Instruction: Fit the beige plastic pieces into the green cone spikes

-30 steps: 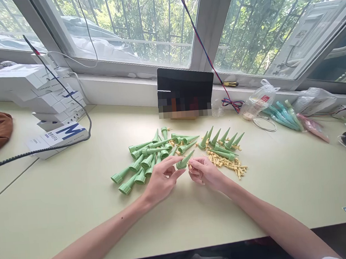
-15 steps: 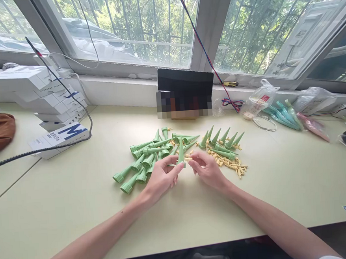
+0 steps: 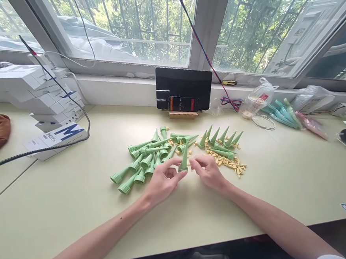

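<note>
My left hand (image 3: 166, 180) is closed around the wide base of a green plastic plant-watering spike (image 3: 184, 160), its point tilted upward. At the spike's right side my right hand (image 3: 208, 173) pinches a small yellow plastic valve piece (image 3: 189, 165), mostly hidden by the fingertips. Left of the hands lies a heap of green spikes (image 3: 145, 161), several with open ends facing me. Beyond my right hand, several spikes (image 3: 215, 136) stand points up. A pile of small yellow valve pieces (image 3: 233, 165) lies in front of these, beside one spike on its side.
A phone (image 3: 183, 104) leans against a dark screen (image 3: 184, 83) by the window. Stacked white boxes (image 3: 55, 104) and a black cable (image 3: 85, 140) are at left. Plastic bags (image 3: 258, 100) and bagged turquoise items (image 3: 281, 114) lie along the back right of the table (image 3: 78, 215).
The spike in my left hand has moved slightly right and down and leans a little more to the right. My right hand stays close to its base, fingers still pinched.
</note>
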`<state>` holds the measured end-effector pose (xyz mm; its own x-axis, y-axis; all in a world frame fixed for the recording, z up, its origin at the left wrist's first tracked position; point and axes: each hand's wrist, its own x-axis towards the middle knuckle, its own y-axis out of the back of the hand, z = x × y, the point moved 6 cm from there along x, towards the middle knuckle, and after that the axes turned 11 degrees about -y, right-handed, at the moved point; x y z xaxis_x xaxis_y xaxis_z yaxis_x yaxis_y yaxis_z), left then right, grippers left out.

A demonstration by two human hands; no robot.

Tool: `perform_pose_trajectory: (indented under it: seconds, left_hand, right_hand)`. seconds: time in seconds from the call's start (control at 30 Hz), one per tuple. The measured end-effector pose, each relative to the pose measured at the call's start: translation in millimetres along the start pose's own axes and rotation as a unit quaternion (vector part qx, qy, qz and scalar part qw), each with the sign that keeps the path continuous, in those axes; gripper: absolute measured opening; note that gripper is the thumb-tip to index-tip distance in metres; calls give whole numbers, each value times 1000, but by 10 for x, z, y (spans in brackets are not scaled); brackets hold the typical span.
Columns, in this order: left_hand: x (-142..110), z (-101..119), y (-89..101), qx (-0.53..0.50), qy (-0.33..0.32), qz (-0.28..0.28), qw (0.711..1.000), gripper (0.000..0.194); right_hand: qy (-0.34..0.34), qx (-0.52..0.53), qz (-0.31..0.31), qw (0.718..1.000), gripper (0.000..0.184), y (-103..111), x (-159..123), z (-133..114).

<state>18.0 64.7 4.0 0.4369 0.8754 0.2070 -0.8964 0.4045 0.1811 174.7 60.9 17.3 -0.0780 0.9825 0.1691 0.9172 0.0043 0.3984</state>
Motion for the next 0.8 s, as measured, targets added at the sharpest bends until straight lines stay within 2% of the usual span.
perform_pose_trajectory:
  seconds: [0.2,0.33,0.43,0.57,0.7,0.8]
  left_hand:
    - [19,113,-9,83,-105,-2,991,20]
    - [16,132,-20,108,-133,8,985,18]
    - [15,124,-34,97,-96,2,991,19]
    - [9,63,-1,48,1,23,999,26]
    - [10,37,11,-24,47,28,998,29]
    - [12,40,0,-60,57,19,996,28]
  right_hand:
    - [-80,41,-65,994,44,-53,30,61]
    - [-105,52,-77,990,43,-83,43,115]
    - [-91,37,-48,994,44,-73,50,121]
    - [-63,-4,5,998,41,-20,48,82]
    - [-13,-30,-9,999,27,-19,45,17]
    - [22,-51,-27,998,25,-38,44,-2]
